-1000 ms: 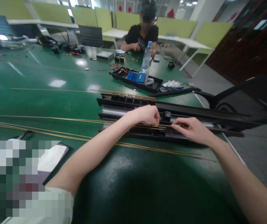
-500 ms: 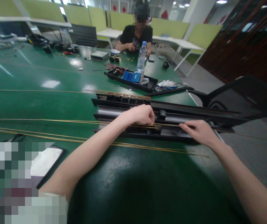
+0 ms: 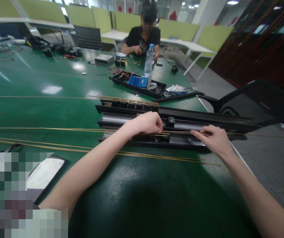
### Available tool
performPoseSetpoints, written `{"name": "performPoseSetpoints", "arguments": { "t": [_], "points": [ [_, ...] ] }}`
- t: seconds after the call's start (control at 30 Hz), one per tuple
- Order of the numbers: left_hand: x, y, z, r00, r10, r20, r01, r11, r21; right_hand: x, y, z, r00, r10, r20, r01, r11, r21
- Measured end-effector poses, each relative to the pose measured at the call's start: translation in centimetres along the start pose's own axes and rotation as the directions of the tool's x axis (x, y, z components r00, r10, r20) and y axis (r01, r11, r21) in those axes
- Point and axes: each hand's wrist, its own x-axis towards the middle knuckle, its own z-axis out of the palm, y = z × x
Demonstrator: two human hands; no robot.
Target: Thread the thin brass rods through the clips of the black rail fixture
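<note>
Long black rails point(image 3: 194, 116) lie side by side across the green table, with small black blocks point(image 3: 171, 121) between them. My left hand point(image 3: 150, 122) is closed over the nearer rails, its fingers pinching thin brass-coloured rods point(image 3: 165, 133). To the right, my right hand point(image 3: 213, 137) is closed on a thin rod that runs out past the table's edge; thumb and fingertips meet on it. More thin rods point(image 3: 157, 156) rest on the table in front of the rails, and others point(image 3: 129, 99) lie across the far rails.
Behind the rails stand a black tray point(image 3: 137, 86) with a blue part, a clear bottle point(image 3: 149, 60) and white gloves point(image 3: 175, 90). Across the table sits a person point(image 3: 142, 39) holding a dark tool. A black chair point(image 3: 258, 99) is at the right; wires lie at far left.
The fingers of my right hand have shifted a little on the rod, and the rod's far right part looks more level. My left hand stays in about the same place; the view has shifted slightly.
</note>
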Motion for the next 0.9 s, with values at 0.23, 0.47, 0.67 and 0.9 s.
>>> {"name": "performPoseSetpoints", "arguments": {
  "t": [0.23, 0.47, 0.67, 0.9],
  "points": [
    [0.1, -0.2, 0.2, 0.999, 0.045, -0.012, -0.044, 0.999, 0.018, 0.1, -0.2, -0.3, 1.000, 0.024, 0.020, -0.025, 0.998, 0.050],
    [0.0, -1.2, -0.2, 0.995, 0.099, -0.019, -0.099, 0.995, -0.012, 0.3, -0.5, -0.7, 0.996, 0.065, 0.062, -0.069, 0.995, 0.072],
    [-0.1, -2.1, -1.1, 0.996, 0.086, 0.040, -0.087, 0.995, 0.039, 0.2, -0.5, -1.3, 0.994, 0.085, 0.073, -0.089, 0.994, 0.059],
    [0.1, -2.1, -0.8, 0.994, 0.100, 0.043, -0.099, 0.995, -0.008, 0.3, -0.1, -1.3, 0.988, 0.127, 0.091, -0.133, 0.989, 0.070]
  ]
}}
